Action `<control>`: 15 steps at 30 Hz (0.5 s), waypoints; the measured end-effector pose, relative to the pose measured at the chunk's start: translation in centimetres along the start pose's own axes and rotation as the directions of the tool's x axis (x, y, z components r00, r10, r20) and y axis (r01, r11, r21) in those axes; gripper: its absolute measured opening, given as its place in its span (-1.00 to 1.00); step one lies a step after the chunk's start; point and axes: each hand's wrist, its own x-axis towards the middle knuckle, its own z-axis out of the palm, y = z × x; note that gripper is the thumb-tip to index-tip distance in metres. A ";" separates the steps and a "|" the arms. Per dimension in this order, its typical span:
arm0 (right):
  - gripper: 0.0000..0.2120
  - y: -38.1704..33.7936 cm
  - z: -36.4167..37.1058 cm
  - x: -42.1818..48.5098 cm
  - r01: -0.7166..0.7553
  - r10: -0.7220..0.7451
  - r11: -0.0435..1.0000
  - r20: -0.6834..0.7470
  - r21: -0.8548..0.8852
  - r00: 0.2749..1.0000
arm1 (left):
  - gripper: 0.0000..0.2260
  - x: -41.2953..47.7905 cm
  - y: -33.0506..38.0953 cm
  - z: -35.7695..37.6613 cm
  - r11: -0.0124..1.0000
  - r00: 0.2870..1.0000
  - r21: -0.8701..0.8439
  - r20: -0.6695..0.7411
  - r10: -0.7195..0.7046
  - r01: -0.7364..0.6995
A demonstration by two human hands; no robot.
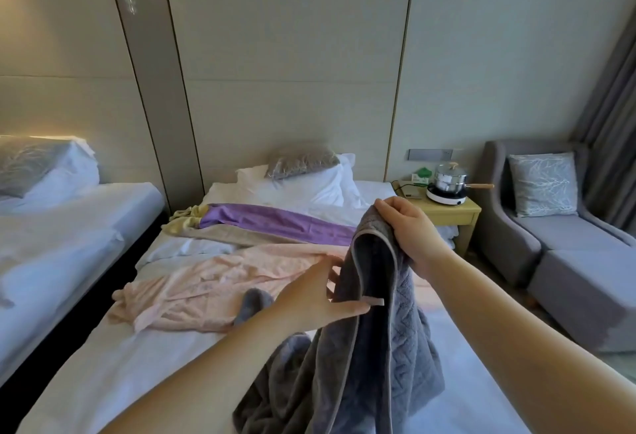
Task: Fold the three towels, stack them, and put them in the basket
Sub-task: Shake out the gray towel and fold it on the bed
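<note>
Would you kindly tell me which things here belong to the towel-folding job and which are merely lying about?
Job: grey towel, held by the left hand and right hand; pink towel; purple towel. No basket shows.

Lying about: pillows; pot on the nightstand; armchair with cushion; second bed.

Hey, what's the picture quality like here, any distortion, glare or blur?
Head view: the wide lens bows the wall panels; warm glow above the second bed, cooler daylight by the curtain; no harsh glare; the grey towel, left hand and right hand look reasonably sharp.
</note>
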 end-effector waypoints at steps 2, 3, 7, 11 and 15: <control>-0.78 0.0 -0.5 0.0 -0.017 0.017 0.999 -0.014 0.041 1.000 | -0.45 0.5 0.4 0.3 0.995 0.998 0.095 -0.055 0.000 0.005; -0.78 0.0 -0.8 0.0 -0.024 0.025 0.998 -0.024 0.054 0.999 | -0.55 0.7 0.6 0.3 0.991 0.995 0.133 -0.101 0.006 0.008; -0.76 -0.1 -1.6 0.0 -0.068 0.074 0.992 -0.047 0.103 0.996 | -0.55 0.9 1.2 0.1 0.995 0.995 0.102 -0.095 0.019 -0.010; -0.74 -0.4 -1.9 0.2 -0.069 0.077 0.989 -0.052 0.128 0.996 | -0.50 0.6 1.2 1.6 0.994 0.999 0.107 -0.017 0.037 -0.035; -0.78 -0.5 -2.2 0.5 -0.051 0.057 0.992 -0.052 0.119 0.997 | -0.81 1.4 1.9 2.4 0.998 0.990 0.020 -0.124 0.065 -0.063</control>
